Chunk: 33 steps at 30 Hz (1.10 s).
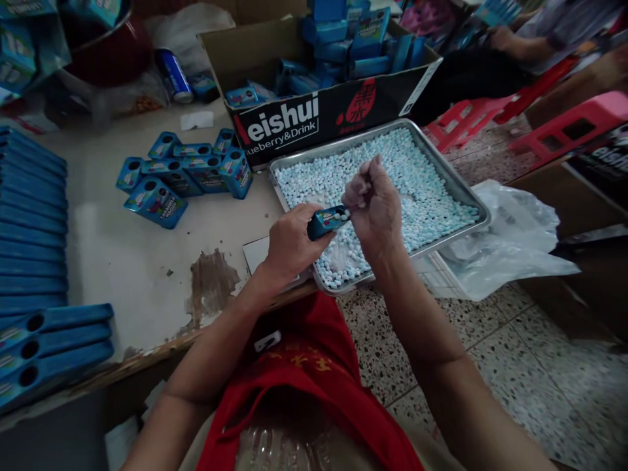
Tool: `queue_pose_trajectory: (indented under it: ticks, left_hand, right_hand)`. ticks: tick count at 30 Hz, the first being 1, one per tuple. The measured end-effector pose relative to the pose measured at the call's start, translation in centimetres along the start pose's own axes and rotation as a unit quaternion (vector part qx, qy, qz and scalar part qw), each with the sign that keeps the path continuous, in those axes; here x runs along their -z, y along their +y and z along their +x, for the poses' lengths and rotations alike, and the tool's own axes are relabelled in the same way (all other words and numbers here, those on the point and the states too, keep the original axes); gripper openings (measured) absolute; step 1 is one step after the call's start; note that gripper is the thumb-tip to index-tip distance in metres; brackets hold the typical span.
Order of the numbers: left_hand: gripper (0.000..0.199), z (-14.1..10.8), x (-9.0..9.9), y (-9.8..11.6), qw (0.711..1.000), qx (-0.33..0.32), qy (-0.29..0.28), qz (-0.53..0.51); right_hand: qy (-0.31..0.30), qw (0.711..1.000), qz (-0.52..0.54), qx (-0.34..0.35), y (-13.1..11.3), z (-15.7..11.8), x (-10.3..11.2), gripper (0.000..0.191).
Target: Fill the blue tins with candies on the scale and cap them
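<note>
One small, oblong blue printed box (321, 227), grasped in my left hand (293, 240), pointed lengthwise over the silver metal tray (454, 237) toward my curled right hand (373, 201), its hold unclear.

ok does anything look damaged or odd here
Yes, the table: near its front edge, left of the left hand, there is a ragged brown patch. It looks like damage because most of the surrounding top is pale.

Forward-down head view, seemingly near.
</note>
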<state>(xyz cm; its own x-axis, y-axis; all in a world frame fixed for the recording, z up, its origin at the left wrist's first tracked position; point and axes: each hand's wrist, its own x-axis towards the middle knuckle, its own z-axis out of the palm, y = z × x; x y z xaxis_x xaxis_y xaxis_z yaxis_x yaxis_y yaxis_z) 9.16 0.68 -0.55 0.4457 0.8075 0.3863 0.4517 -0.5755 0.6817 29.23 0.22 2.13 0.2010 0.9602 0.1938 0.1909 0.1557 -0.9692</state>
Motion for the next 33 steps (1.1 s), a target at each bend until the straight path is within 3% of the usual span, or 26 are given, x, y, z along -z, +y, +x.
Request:
queue_pose_trajectory:
  ticks: [3, 4, 7, 8, 10, 14, 20, 23, 27, 33]
  left_hand:
    - [0.044, -0.8, 0.4, -0.8, 0.998, 0.025, 0.016, -0.047]
    - [0.046, -1.3, 0.9, -1.1, 0.997, 0.042, 0.024, -0.067]
    - [0.046, -3.9, 3.5, -2.2, 0.988, 0.104, 0.045, -0.107]
    - [0.045, -5.0, 4.5, -2.5, 0.985, 0.121, 0.052, -0.108]
    - [0.043, -7.2, 6.4, -3.3, 0.983, 0.143, 0.073, -0.095]
    - [0.044, -10.5, 8.1, -5.0, 0.977, 0.168, 0.101, -0.086]
    - [0.051, -11.7, 7.1, -6.7, 0.980, 0.154, 0.096, -0.076]
    - [0.072, -11.7, 7.5, -7.2, 0.982, 0.141, 0.078, -0.094]
    - [0.093, -12.9, 9.5, -8.4, 0.971, 0.170, 0.098, -0.139]
    - [0.070, -16.8, 13.4, -9.6, 0.945, 0.246, 0.153, -0.150]
  right_hand:
    - [0.061, 0.981, 0.176, -0.048, 1.9, 0.8, 1.9, 0.040]
    - [0.110, 0.957, 0.255, -0.083, 2.4, 0.9, 2.2, 0.039]
    - [0.255, 0.848, 0.412, -0.213, 3.7, 0.3, 2.1, 0.035]
    - [0.279, 0.823, 0.425, -0.254, 4.1, -0.1, 1.9, 0.032]
    - [0.289, 0.803, 0.417, -0.312, 4.6, -1.2, 1.3, 0.029]
    - [0.258, 0.806, 0.402, -0.348, 5.1, -2.9, 1.0, 0.030]
    - [0.080, 0.834, 0.354, -0.417, 4.4, -4.8, 1.3, 0.013]
    - [0.052, 0.855, 0.331, -0.395, 3.7, -5.6, 1.1, 0.012]
    - [-0.001, 0.898, 0.264, -0.351, 2.4, -5.5, 0.6, 0.017]
    - [-0.094, 0.943, 0.135, -0.289, -1.1, -5.2, -1.4, 0.019]
